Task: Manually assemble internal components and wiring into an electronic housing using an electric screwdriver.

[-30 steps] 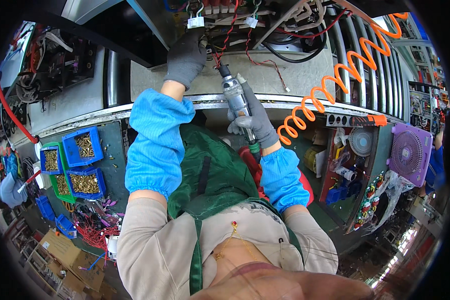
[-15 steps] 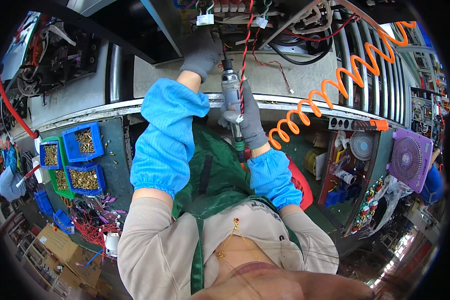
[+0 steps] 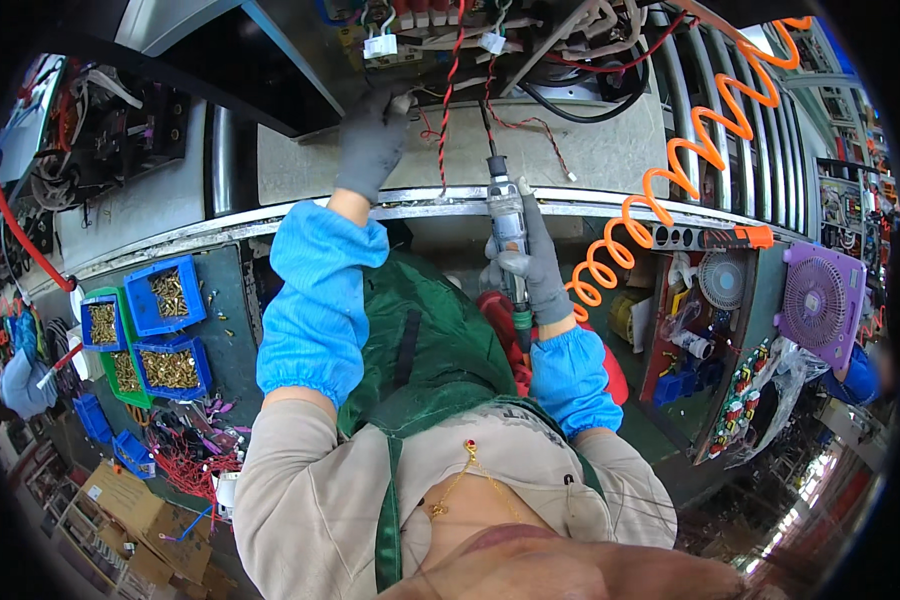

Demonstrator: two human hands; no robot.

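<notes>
My right hand [image 3: 544, 268], in a grey glove, is wrapped round a silver air screwdriver [image 3: 507, 215] with a green fitting at its lower end. The tool's long dark bit points away from me, over the pale work surface [image 3: 610, 150]. My left hand [image 3: 370, 148], also gloved in grey, is at the front of an open metal cabinet, beside its upright panel [image 3: 290, 60]. Its fingers are curled together near thin wires; what they hold, if anything, is too small to make out. A twisted red-and-black wire [image 3: 451, 90] hangs between my hands, near white connectors [image 3: 380, 46].
An orange coiled hose [image 3: 690, 150] stretches along the right, over metal rollers [image 3: 720, 120]. Blue bins [image 3: 207, 300] of brass screws stand on the left bench, by a tangle of red wires [image 3: 185, 465]. A purple fan [image 3: 820, 305] stands at the right.
The screwdriver in my right hand has moved right and nearer me, away from the cabinet. My left hand has shifted left and slightly nearer, apart from the bit.
</notes>
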